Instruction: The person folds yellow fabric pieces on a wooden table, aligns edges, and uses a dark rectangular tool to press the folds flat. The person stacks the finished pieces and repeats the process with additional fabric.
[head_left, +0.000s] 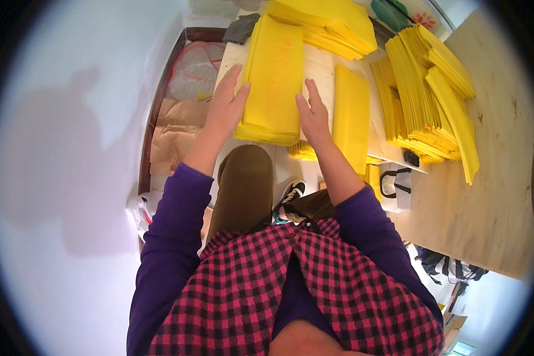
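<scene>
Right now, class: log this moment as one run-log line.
left hand: flat against yellow stack left edge | right hand: against its right edge | more yellow piles: right

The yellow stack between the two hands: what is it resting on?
The yellow stack lies on a pale work surface, visible along its right side. The left hand and right hand press its sides. Whatever lies directly beneath the stack is covered.
</scene>
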Motion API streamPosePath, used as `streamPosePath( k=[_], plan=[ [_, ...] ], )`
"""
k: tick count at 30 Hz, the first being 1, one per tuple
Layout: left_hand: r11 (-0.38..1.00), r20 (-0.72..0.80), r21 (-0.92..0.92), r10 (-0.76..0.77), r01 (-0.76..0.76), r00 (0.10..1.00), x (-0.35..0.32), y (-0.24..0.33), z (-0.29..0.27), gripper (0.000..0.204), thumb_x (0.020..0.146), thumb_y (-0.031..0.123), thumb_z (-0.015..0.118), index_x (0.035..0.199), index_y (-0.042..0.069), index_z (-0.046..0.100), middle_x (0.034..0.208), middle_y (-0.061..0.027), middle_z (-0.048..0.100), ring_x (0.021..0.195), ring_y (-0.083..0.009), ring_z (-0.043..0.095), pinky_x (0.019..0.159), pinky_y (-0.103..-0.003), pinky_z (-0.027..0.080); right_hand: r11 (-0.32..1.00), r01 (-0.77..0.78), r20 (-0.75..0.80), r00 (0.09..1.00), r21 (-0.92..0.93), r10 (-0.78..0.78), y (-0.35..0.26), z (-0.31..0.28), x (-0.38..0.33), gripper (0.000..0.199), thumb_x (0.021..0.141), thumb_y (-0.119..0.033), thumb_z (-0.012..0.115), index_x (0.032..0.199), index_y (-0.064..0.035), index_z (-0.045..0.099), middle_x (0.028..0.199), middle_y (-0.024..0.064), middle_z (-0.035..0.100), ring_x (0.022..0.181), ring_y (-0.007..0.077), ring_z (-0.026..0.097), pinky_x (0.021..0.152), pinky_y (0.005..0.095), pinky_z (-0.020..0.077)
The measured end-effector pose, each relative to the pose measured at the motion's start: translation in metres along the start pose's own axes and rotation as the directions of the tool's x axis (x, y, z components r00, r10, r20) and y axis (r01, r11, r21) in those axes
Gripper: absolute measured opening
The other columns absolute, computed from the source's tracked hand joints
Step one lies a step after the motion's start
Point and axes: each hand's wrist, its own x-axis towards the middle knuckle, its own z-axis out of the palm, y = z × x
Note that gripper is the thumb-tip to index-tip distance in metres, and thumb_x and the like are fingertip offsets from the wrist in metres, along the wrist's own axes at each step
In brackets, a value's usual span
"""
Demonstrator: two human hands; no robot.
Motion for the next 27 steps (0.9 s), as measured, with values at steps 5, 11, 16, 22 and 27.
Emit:
streamPosePath(
  k=[5, 11, 16, 22, 27],
  plan=[
    [0.976, 0.18, 0.19, -0.142, 0.107, 0.973, 0.019, -0.016, 0.024, 0.056, 0.091, 0.02, 0.049, 0.135, -0.009, 0.029, 0.142, -0.0293, 0.027, 0.135, -0.0385, 0.023, 0.111, -0.038, 0.02, 0.982, -0.023, 0.042, 0.999, -0.185, 0.032, 0.016, 0.011, 0.008, 0.066, 0.089, -0.027, 0.055, 0.139, 0.0048, 0.027, 0.144, 0.0252, 0.028, 0.135, 0.0333, 0.028, 0.109, 0.0345, 0.0247],
    [0.986, 0.173, 0.122, -0.136, 0.116, 0.975, 0.01, -0.025, 0.028, 0.055, 0.09, 0.015, 0.046, 0.135, -0.012, 0.027, 0.14, -0.031, 0.029, 0.133, -0.0398, 0.026, 0.111, -0.039, 0.021, 0.973, 0.027, 0.127, 0.992, -0.229, 0.003, 0.031, 0.016, 0.006, 0.069, 0.088, -0.026, 0.053, 0.139, 0.0079, 0.021, 0.146, 0.0277, 0.019, 0.137, 0.0356, 0.02, 0.112, 0.0364, 0.0192],
    [0.978, 0.17, 0.054, -0.207, 0.201, 0.963, 0.005, -0.025, 0.027, 0.055, 0.091, 0.014, 0.046, 0.136, -0.009, 0.027, 0.138, -0.029, 0.035, 0.131, -0.0367, 0.033, 0.108, -0.036, 0.026, 0.968, 0.094, 0.118, 0.991, -0.232, -0.068, 0.036, 0.015, 0.005, 0.067, 0.089, -0.025, 0.052, 0.139, 0.0071, 0.022, 0.146, 0.0274, 0.02, 0.137, 0.0354, 0.021, 0.112, 0.0368, 0.0193],
    [0.971, 0.165, -0.024, -0.232, 0.239, 0.958, 0.004, -0.028, 0.028, 0.054, 0.092, 0.016, 0.047, 0.137, -0.006, 0.03, 0.135, -0.0265, 0.041, 0.127, -0.0338, 0.04, 0.104, -0.034, 0.032, 0.98, 0.082, 0.099, 0.993, -0.179, -0.065, 0.036, 0.019, 0.004, 0.068, 0.089, -0.03, 0.053, 0.139, 0.007, 0.024, 0.145, 0.0279, 0.021, 0.137, 0.0352, 0.022, 0.112, 0.037, 0.0192],
    [0.951, 0.181, -0.068, -0.286, 0.302, 0.941, 0.006, -0.026, 0.027, 0.053, 0.092, 0.015, 0.047, 0.138, -0.005, 0.03, 0.135, -0.0248, 0.043, 0.126, -0.031, 0.043, 0.103, -0.033, 0.033, 0.983, 0.084, 0.091, 0.993, -0.166, -0.07, 0.033, 0.022, 0.005, 0.07, 0.088, -0.033, 0.053, 0.138, 0.0076, 0.026, 0.145, 0.0284, 0.022, 0.136, 0.0355, 0.022, 0.112, 0.037, 0.0188]
  ],
)
